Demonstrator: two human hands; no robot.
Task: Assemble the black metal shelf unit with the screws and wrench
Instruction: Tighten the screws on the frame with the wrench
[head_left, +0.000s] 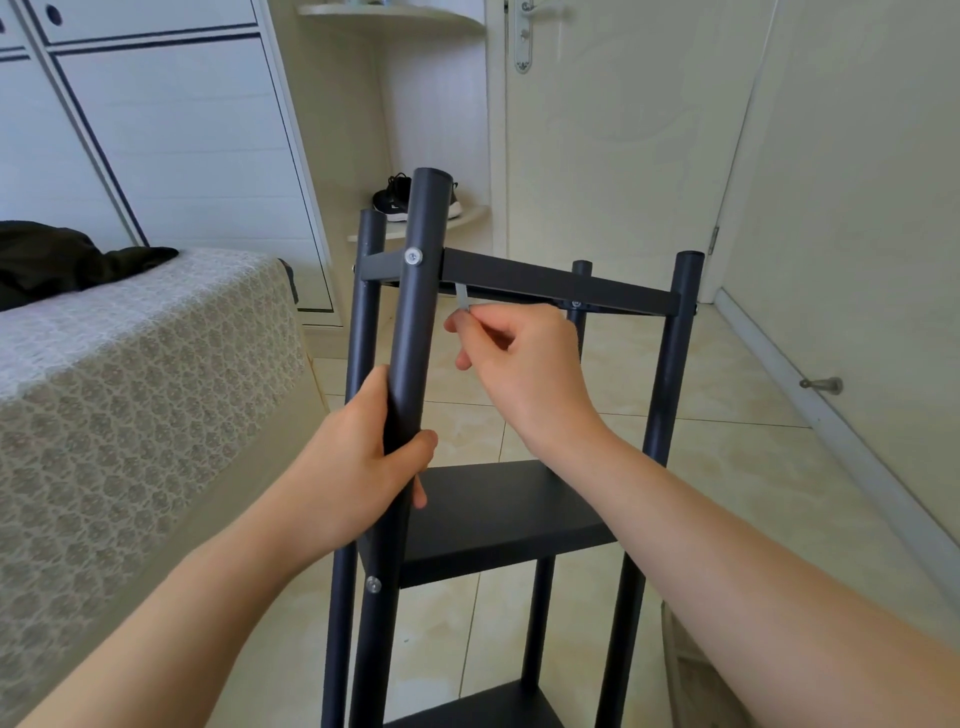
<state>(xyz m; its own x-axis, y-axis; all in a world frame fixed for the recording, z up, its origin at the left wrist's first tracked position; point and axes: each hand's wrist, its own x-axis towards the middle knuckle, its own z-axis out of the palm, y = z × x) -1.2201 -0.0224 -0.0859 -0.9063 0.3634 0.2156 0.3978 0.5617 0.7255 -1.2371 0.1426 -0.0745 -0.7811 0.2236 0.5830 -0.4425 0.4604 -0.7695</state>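
The black metal shelf unit (561, 288) stands upright on the tiled floor in front of me, with round posts and flat shelves. My left hand (363, 457) grips the nearest post (415, 322) below a silver screw (413, 255) at the top shelf's corner. My right hand (519, 358) pinches a small silver wrench (462, 299) whose upper end reaches under the front edge of the top shelf. A middle shelf (493, 514) lies below my hands, and another screw (373, 584) shows on the left post at that level.
A bed with a patterned cover (130, 389) sits close on the left, dark clothing on it. A white wardrobe is behind it. A closed door (613, 156) and a corner shelf holding black shoes (395, 202) are ahead. A doorstop (823, 385) sticks out of the right wall.
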